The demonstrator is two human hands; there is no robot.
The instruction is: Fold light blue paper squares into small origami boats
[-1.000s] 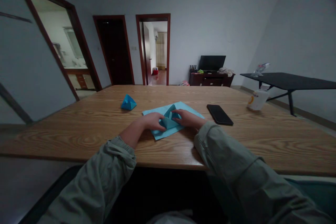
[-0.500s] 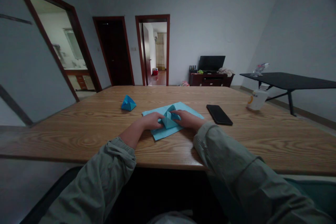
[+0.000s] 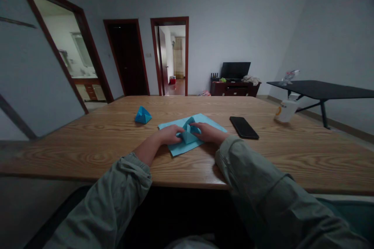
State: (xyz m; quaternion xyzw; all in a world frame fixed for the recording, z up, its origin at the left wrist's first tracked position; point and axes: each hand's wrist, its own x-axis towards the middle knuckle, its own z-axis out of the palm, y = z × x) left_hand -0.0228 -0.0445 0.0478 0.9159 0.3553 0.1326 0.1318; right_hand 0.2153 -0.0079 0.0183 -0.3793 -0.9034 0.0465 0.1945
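Note:
Between my two hands stands a light blue folded paper shape (image 3: 189, 137), its sides raised and a gap showing at the top. My left hand (image 3: 170, 134) grips its left side, fingers bent in. On the right side, my right hand (image 3: 209, 131) pinches the paper in the same way. Some of the fingertips are hidden in the folds. Beneath the shape lies a flat light blue sheet of paper (image 3: 178, 149) on the wooden table. A darker blue folded paper piece (image 3: 143, 115) sits apart, beyond my left hand.
A black phone (image 3: 244, 127) lies on the wooden table (image 3: 111, 144), right of my right hand. Farther right a white cup (image 3: 285, 111) with a yellow mark stands near the far edge. Behind it is a black table (image 3: 330, 87). A television (image 3: 235, 70) stands by the back wall.
Both hands keep nearly the same place on the folded paper. The gap at its top looks very slightly changed; nothing else has moved.

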